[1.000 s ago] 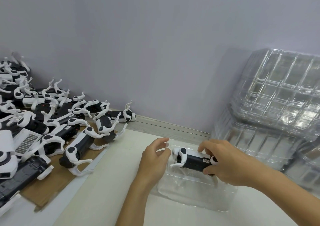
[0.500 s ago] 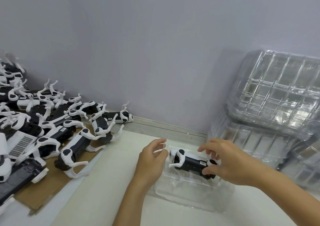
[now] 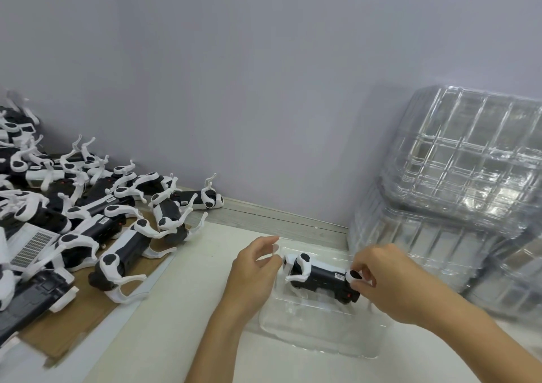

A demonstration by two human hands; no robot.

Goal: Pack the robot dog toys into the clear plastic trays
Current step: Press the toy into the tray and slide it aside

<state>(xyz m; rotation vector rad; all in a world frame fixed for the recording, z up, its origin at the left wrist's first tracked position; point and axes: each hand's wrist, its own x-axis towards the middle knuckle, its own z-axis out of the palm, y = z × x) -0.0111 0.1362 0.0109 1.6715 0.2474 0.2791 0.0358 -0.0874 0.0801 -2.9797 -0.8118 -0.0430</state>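
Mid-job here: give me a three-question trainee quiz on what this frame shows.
1. True or false: the right hand grips the dog in the tray.
2. Where do the unpacked dogs lie? A) left B) right
3. What stands right of the tray?

Key: 1 true. 2 A, on cardboard. 3 a stack of empty trays.

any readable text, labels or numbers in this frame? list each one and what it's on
No text can be read here.
Sticker on the robot dog toy in the clear tray: print too small to read.
Stickers on several toys in the toy pile: blurred, unreadable.
Stack of clear trays: no print visible.
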